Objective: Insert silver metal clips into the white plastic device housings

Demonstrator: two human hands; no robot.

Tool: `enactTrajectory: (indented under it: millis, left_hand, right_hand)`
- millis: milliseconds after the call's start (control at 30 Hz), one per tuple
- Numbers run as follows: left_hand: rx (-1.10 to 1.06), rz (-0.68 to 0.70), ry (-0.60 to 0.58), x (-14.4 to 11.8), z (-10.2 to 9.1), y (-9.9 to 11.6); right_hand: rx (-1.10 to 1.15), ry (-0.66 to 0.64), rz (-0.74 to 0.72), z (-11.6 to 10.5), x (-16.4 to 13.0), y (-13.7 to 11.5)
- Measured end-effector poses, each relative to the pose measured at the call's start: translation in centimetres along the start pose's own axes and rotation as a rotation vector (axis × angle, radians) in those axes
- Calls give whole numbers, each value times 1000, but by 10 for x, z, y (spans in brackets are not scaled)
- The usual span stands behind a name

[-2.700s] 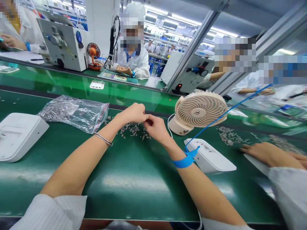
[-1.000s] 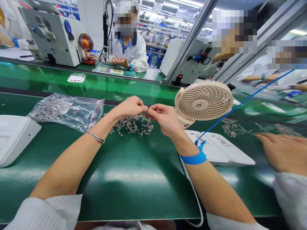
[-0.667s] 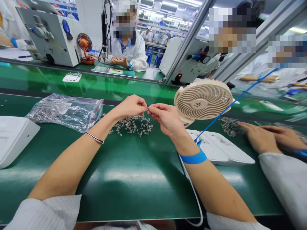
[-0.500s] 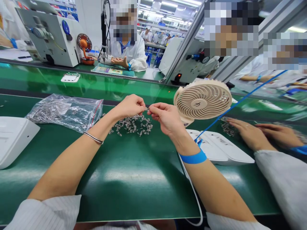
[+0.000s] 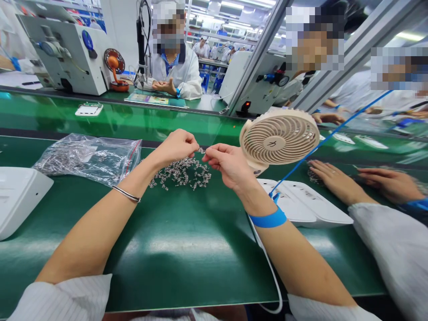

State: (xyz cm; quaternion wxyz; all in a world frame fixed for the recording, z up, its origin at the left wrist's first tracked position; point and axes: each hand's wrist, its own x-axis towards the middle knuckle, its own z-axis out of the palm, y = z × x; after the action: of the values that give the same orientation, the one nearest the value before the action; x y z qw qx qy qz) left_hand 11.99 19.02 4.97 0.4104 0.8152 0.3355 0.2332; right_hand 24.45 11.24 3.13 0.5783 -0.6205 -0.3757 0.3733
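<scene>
Both the left hand [image 5: 175,147] and right hand [image 5: 227,164] pinch one small metal clip [image 5: 201,151] between fingertips above the clip pile [image 5: 180,174].

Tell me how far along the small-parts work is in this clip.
Done: nothing sorted or set aside is visible. In hand: the left hand and right hand pinch a tiny metal part between their fingertips, above the loose pile on the green mat. Left: that pile, plus a clear bag of parts lying to its left.
</scene>
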Motion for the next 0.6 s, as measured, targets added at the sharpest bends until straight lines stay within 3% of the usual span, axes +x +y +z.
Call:
enactTrajectory:
  millis: [333,600]
  left_hand:
    - [-37,55,73,-1,4,6]
    - [149,-91,64,1,5,-1]
  right_hand:
    - [-33,-79,-37,1,-4,-4]
    - [-144,-50,-133,-4,4,8]
